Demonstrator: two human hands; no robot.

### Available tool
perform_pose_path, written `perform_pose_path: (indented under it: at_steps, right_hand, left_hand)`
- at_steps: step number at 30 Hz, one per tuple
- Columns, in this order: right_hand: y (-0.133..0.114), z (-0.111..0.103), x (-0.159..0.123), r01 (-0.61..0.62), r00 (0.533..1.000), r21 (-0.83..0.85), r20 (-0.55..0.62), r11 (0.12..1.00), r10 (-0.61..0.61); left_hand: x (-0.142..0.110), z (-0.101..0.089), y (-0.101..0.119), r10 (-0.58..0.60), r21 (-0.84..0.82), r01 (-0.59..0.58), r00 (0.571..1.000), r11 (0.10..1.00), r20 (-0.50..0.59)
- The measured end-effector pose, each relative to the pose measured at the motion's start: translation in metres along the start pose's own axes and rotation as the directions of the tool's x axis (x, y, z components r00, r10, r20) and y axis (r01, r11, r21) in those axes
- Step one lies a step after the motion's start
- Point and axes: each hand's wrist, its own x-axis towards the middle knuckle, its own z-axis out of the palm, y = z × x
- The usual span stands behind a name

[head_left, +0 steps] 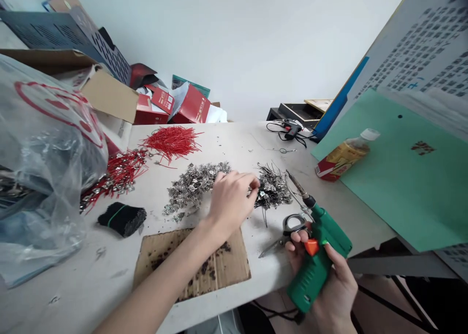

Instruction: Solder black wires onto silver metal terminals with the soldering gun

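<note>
My right hand (338, 290) is wrapped round the handle of a green soldering gun (331, 231) with an orange trigger, its metal tip pointing up and away. My left hand (234, 195) reaches over the table, fingers bent and closed at the edge of a pile of black wires with metal terminals (272, 187). What its fingertips pinch, if anything, is too small to make out. Left of that hand spreads a heap of loose silvery metal parts (193, 185). Scissors (280, 241) lie beside the soldering gun. Below my left forearm is a scorched cardboard piece (164, 246).
Red wires (171, 141) and a banded bundle of black wires (122, 218) lie left, near a plastic bag (44, 178). A bottle (343, 156) rests on a green sheet (387, 192) at right. Red boxes (192, 105) and a corded black device (290, 129) stand at the back.
</note>
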Motion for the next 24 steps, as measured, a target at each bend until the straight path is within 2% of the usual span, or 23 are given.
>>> perform_pose_path:
  at_steps: [3, 5, 7, 10, 13, 15, 18, 20, 24]
  right_hand:
    - [0.0, 0.0, 0.0, -0.001, 1.0, -0.018, 0.017, 1.0, 0.002]
    - [-0.001, 0.0, 0.0, 0.001, 1.0, -0.031, 0.023, 1.0, 0.0]
    - [-0.002, 0.0, 0.0, -0.005, 1.0, -0.032, 0.01, 0.999, 0.005]
    - [-0.003, -0.001, -0.001, -0.03, 0.999, -0.03, -0.034, 0.999, 0.029]
    - [-0.004, -0.002, -0.001, -0.045, 0.995, -0.014, -0.094, 0.999, 0.044]
    - [-0.004, -0.001, -0.002, -0.041, 0.992, -0.013, -0.116, 0.999, 0.039]
    - [-0.005, 0.001, -0.002, -0.031, 0.995, -0.065, -0.1, 0.997, 0.025]
    - [-0.004, 0.001, -0.003, -0.025, 0.995, -0.101, -0.094, 0.995, 0.016]
    - [-0.005, -0.003, -0.003, -0.016, 0.995, -0.117, -0.098, 0.993, 0.005]
  left_hand:
    - [0.015, 0.019, -0.002, 0.014, -0.036, -0.013, 0.999, 0.999, 0.038]
    - [0.015, 0.017, -0.006, 0.03, -0.049, -0.028, 0.998, 0.998, 0.05]
    - [0.009, 0.001, -0.013, 0.027, -0.045, -0.026, 0.999, 0.999, 0.035]
    - [-0.001, -0.038, -0.031, -0.047, 0.015, 0.047, 0.999, 0.999, 0.021]
    - [-0.01, -0.074, -0.051, -0.155, 0.123, 0.141, 0.982, 0.982, 0.107]
    - [-0.018, -0.088, -0.06, -0.186, 0.196, 0.152, 0.969, 0.969, 0.166]
    - [-0.041, -0.095, -0.058, -0.179, 0.317, 0.103, 0.959, 0.943, 0.221]
    - [-0.068, -0.096, -0.048, -0.171, 0.355, 0.071, 0.951, 0.932, 0.258]
    - [-0.131, -0.096, -0.027, -0.19, 0.271, 0.095, 0.917, 0.958, 0.352]
